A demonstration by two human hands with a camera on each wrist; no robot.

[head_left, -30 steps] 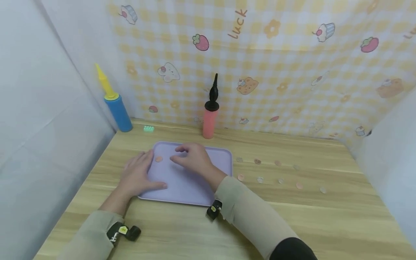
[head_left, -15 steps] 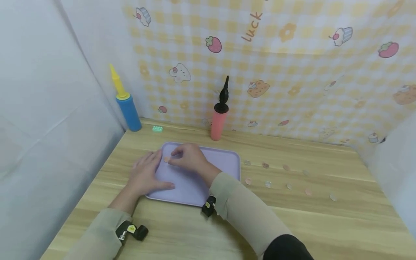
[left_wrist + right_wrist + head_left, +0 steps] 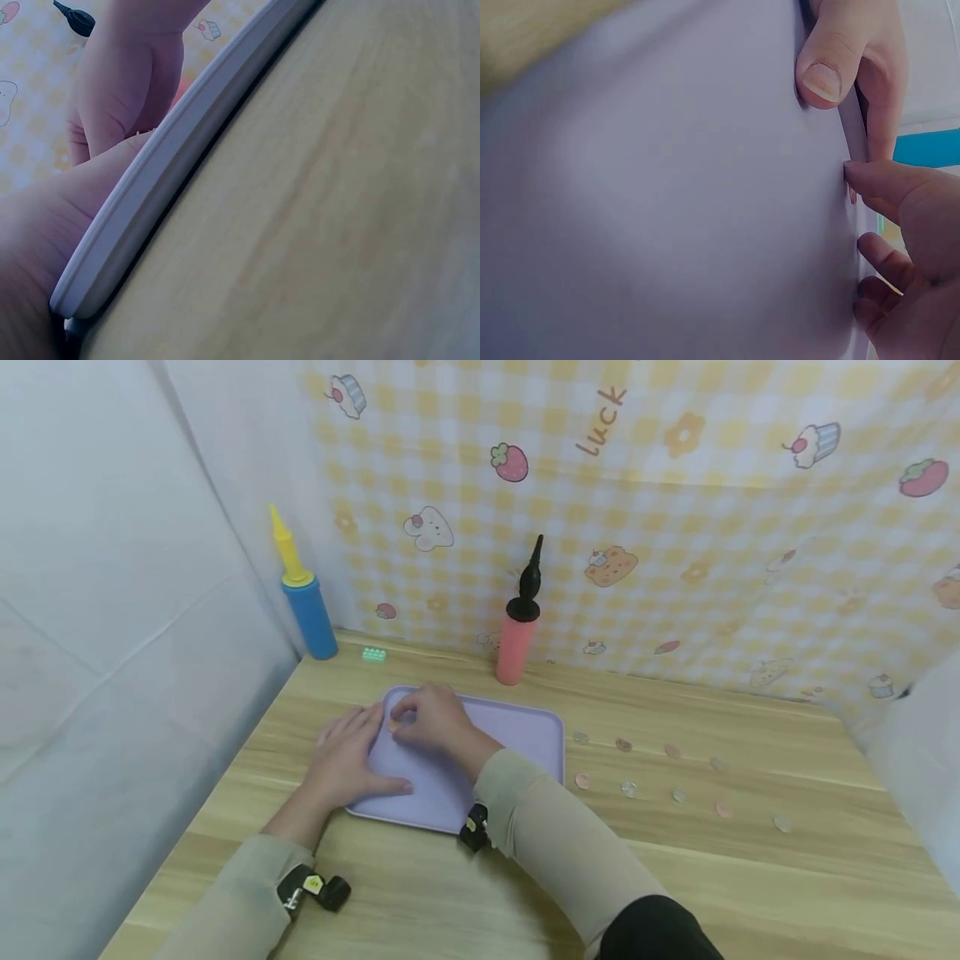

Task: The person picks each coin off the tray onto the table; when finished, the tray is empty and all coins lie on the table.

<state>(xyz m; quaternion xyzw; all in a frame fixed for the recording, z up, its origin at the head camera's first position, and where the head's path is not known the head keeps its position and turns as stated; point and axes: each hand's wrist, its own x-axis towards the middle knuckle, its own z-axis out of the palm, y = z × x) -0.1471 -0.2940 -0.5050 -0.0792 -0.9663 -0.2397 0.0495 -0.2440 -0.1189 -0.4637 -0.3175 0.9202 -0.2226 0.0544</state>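
Note:
A lilac tray [image 3: 517, 727] lies flat on the wooden table. My left hand [image 3: 347, 762] rests over its left side, with the fingers stretched along the outer edge and the thumb laid across the tray floor. My right hand [image 3: 437, 725] reaches in from the right and pinches a copper-coloured coin [image 3: 392, 726] near the tray's upper left. Thumb and forefinger hide most of that coin; in the right wrist view only a sliver of the coin [image 3: 852, 193] shows beside the right thumb. In the left wrist view the tray's rim [image 3: 150, 187] runs past the left hand.
Right of the tray lie two rows of coins [image 3: 628, 789], copper and silver. Behind stand a pink hand pump [image 3: 514, 647] with a black nozzle and a blue pump [image 3: 311, 618] with a yellow one. A small green brick [image 3: 373, 654] lies near the patterned backdrop.
My right hand has moved left across the tray, and its thumb and forefinger have closed on the coin. The left hand keeps its place on the tray. The head view has turned slightly left.

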